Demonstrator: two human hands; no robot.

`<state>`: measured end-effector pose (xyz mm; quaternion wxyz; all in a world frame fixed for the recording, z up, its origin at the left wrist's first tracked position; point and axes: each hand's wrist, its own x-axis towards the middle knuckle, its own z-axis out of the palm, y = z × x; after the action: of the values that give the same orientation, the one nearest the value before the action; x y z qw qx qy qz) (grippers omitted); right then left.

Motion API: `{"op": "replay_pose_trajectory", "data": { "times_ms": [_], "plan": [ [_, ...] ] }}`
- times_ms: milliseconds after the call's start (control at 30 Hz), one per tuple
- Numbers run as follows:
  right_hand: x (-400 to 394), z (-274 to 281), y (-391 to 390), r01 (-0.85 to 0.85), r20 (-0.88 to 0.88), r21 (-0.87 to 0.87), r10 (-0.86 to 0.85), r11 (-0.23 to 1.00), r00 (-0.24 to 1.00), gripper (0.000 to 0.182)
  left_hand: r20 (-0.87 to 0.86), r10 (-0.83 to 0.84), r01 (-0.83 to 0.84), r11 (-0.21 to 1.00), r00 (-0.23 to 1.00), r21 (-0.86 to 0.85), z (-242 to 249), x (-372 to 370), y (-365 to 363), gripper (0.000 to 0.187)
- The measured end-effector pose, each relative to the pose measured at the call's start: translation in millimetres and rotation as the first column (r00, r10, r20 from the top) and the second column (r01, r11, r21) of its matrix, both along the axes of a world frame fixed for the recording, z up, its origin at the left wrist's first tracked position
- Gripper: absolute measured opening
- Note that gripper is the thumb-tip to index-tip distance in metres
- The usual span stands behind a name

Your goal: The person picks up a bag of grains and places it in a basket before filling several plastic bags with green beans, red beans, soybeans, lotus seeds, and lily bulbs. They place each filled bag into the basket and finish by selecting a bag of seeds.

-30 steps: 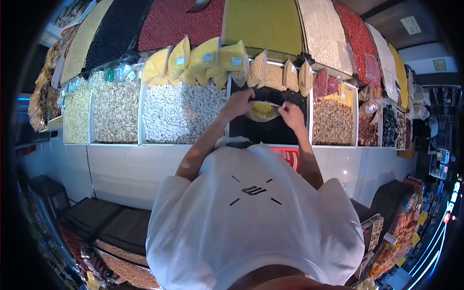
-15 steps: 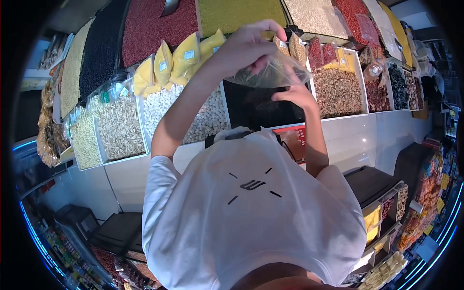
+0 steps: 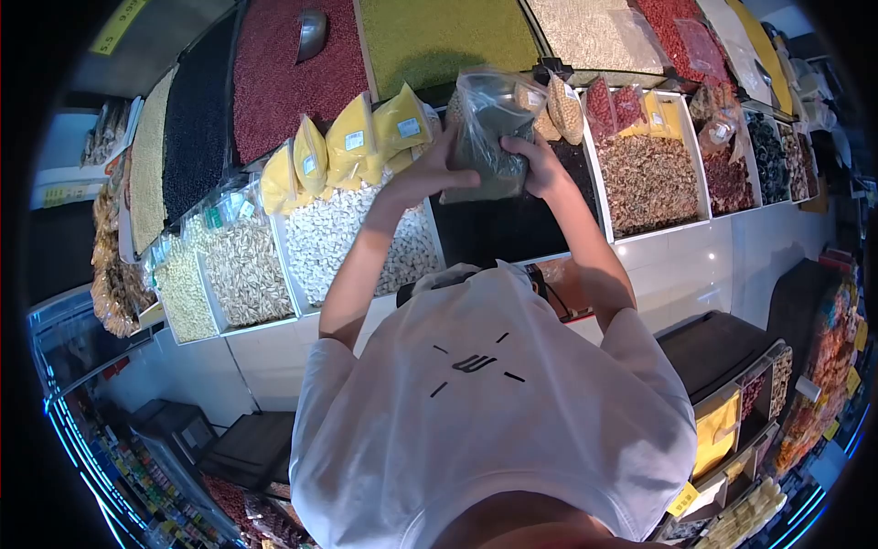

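A clear plastic bag [image 3: 491,151] with dark grey-green showing through it is upright between my two hands, over the front edge of the goods. My left hand [image 3: 428,179] grips its lower left side, thumb pointing across the front and the other fingers partly hidden behind. On the right side, my right hand [image 3: 538,165] presses its thumb on the front of the bag. Beneath the bag lies a bin of fine black goods [image 3: 512,233]. Small packs of tan beans [image 3: 564,108] stand just right of the bag, and yellow-filled bags [image 3: 399,125] stand to its left.
Bins of white pieces [image 3: 352,242] and brown mixed pieces [image 3: 649,188] flank the black bin. Behind are heaps of red beans [image 3: 293,87], with a metal scoop [image 3: 312,35], and green beans [image 3: 448,37]. A red basket [image 3: 562,279] is below the counter edge.
The bag, held loose and spread over the black bin before, is now upright with dark showing through. Both hands have shifted to its sides, my left hand coming down and leftward.
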<state>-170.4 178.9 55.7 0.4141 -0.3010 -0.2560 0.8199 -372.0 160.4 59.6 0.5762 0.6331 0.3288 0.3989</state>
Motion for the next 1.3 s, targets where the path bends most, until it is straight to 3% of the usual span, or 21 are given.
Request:
{"op": "replay_pose_trajectory", "data": {
  "times_ms": [67,200,333,400,500,567,633,900,1033,1100,1167,1233,1267,1300],
  "plan": [
    [-1.9,-1.8,14.6,0.044,0.054,0.015,-0.045,0.999,0.998,0.053,0.064,0.114,-0.077,0.907,0.991,-0.414,19.2,20.4,-10.5,0.083],
    [-6.4,-4.9,54.4,-0.017,0.178,0.100,-0.001,0.995,0.984,0.052,0.083,0.199,-0.141,0.881,0.976,-0.452,1.9,20.1,33.9,0.081],
    [-12.9,10.8,109.9,-0.141,0.330,0.264,0.048,0.954,0.943,0.049,0.192,0.297,-0.176,0.862,0.936,-0.476,-3.8,14.3,86.4,0.064],
    [-18.9,11.7,145.6,-0.176,0.324,0.250,0.089,0.952,0.942,0.049,0.206,0.332,-0.196,0.850,0.921,-0.489,-8.8,9.9,116.0,0.047],
    [-30.2,12.7,192.8,-0.242,0.305,0.236,0.165,0.941,0.938,0.048,0.261,0.405,-0.213,0.811,0.876,-0.545,-16.9,6.6,158.4,0.044],
    [-38.5,12.3,218.3,-0.306,0.464,0.190,0.189,0.933,0.865,0.047,0.232,0.457,-0.253,0.771,0.859,-0.585,-16.4,5.4,176.3,0.041],
    [-47.5,3.9,240.5,-0.328,0.451,0.225,0.200,0.918,0.870,0.047,0.202,0.510,-0.292,0.725,0.836,-0.623,-20.1,2.4,194.2,0.038],
    [-58.9,-11.1,276.4,-0.335,0.521,0.005,0.284,0.942,0.805,0.047,0.168,0.489,-0.219,0.637,0.856,-0.739,-27.6,-19.5,232.4,0.039],
    [-57.9,-1.9,287.0,-0.337,0.530,0.001,0.285,0.942,0.798,0.046,0.230,0.455,-0.163,0.673,0.861,-0.721,-9.6,-26.6,240.4,0.033],
    [-57.4,8.8,291.7,-0.347,0.615,0.088,0.223,0.934,0.756,0.045,0.221,0.461,-0.170,0.665,0.860,-0.727,0.6,-27.5,244.2,0.030],
    [-55.8,17.7,297.8,-0.348,0.605,0.056,0.246,0.936,0.758,0.037,0.240,0.413,-0.160,0.727,0.878,-0.668,-2.2,-32.6,255.6,0.031],
    [-56.3,22.5,308.4,-0.370,0.415,-0.035,0.351,0.928,0.839,0.035,0.259,0.390,-0.123,0.727,0.883,-0.676,-9.9,-40.0,269.5,0.032],
    [-47.1,15.1,322.8,-0.545,0.408,0.029,0.488,0.838,0.772,0.036,0.396,0.322,0.050,0.719,0.860,-0.694,2.1,-37.2,268.7,0.034],
    [-41.7,3.8,333.3,-0.545,0.408,0.028,0.488,0.838,0.771,0.036,0.527,0.260,0.222,0.696,0.809,-0.683,13.2,-34.7,265.9,0.037]
  ]
}}
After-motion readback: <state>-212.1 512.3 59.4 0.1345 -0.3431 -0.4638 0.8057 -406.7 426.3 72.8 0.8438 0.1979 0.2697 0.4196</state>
